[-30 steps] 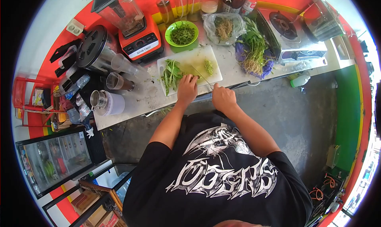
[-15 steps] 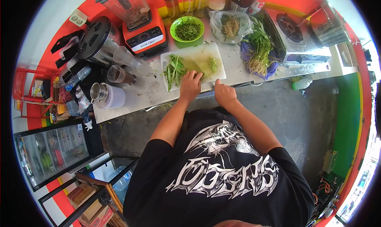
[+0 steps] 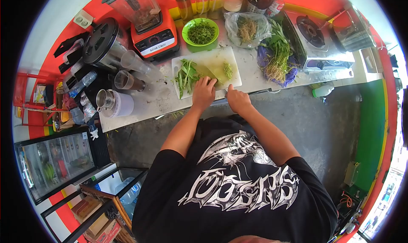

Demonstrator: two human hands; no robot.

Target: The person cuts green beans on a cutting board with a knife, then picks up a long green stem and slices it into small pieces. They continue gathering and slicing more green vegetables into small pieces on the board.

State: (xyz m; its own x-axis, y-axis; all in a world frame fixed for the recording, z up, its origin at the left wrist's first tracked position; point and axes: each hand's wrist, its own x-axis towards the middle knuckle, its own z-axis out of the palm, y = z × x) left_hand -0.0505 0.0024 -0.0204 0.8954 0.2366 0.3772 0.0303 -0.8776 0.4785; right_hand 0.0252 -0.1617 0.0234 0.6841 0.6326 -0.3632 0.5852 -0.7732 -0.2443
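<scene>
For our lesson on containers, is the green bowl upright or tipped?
Upright: the green bowl shows its open top, holding chopped greens.

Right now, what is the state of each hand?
Left hand: fingers bent over the white cutting board; grip cannot be told.
Right hand: closed on the broad metal knife.

Knife (image 3: 213, 73) now showing its broad side, no longer a thin line. Right hand (image 3: 238, 101) sitting slightly nearer left hand (image 3: 204, 92) than before.
</scene>
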